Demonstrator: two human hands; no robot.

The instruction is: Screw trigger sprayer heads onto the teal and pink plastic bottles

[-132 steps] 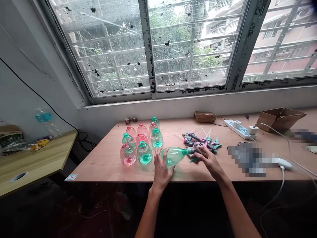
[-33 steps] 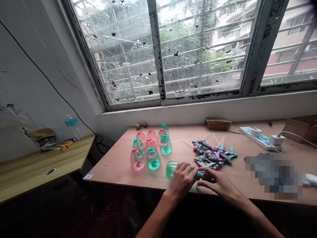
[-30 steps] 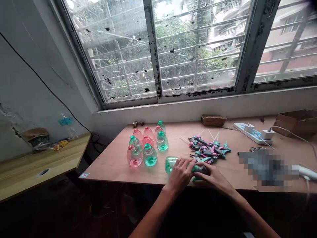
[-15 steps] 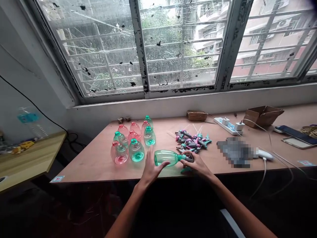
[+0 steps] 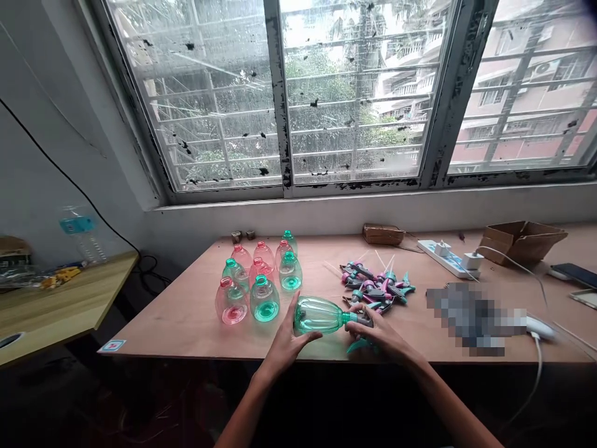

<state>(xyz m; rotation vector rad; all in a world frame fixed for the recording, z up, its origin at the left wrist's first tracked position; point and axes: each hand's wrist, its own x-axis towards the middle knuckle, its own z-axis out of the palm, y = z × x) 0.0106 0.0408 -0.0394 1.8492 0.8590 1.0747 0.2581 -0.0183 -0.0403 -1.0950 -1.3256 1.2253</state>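
Note:
A clear green plastic bottle (image 5: 319, 315) lies sideways between my hands, above the front of the table. My left hand (image 5: 288, 333) cups its base, fingers behind and thumb along the lower side. At the neck, my right hand (image 5: 375, 330) grips a spray head (image 5: 362, 318) with a dark grey part. The spray head meets the bottle's mouth; its threads are hidden by my fingers. A teal piece (image 5: 361, 345) shows below my right hand. Behind it lies a pile of spray heads (image 5: 375, 286) in pink, teal and grey, with thin tubes.
Several red bottles (image 5: 232, 305) and green bottles (image 5: 265, 302) stand open-necked on the left of the table (image 5: 186, 317). To the right are a pixelated item (image 5: 471, 314), a power strip (image 5: 448, 258) with cables and a cardboard box (image 5: 522, 241). A brown wrapped block (image 5: 383, 234) lies near the wall.
My left hand's spread fingers have closed in around the bottle's base. My right hand stays at the neck. The view has shifted, so everything sits slightly lower in the picture.

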